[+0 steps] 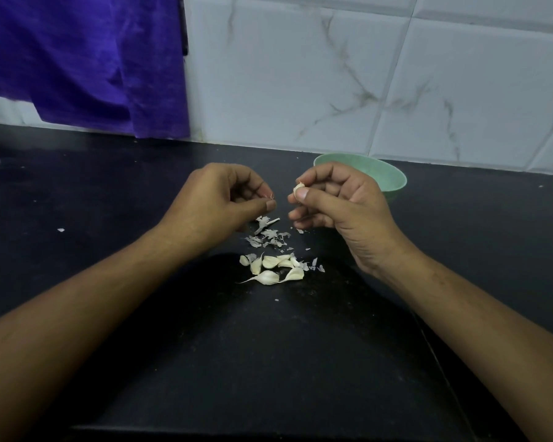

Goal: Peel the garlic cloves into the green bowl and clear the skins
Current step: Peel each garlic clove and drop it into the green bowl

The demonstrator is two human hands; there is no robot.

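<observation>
Dim, cool light is washing the tiled wall [396, 74] palest, leaving the black countertop [109, 218] murky, a soft shadow is pooling between the forearms, and the wide lens is bowing tile lines near the edges.

Both hands are up over the black counter [109, 218]. The right hand [339, 208] pinches a garlic clove [298, 188] between thumb and forefinger. The left hand [217, 202], at its 9 o'clock and just apart, pinches a tiny sliver of skin [271, 196]. The green bowl [387, 177] sits at the right hand's 2 o'clock, partly hidden by it. Loose skins [268, 234] lie at 6 o'clock from the fingertips, and unpeeled cloves [272, 269] cluster at 6 o'clock again. A purple cloth [83, 59] hangs at 10 o'clock.
</observation>
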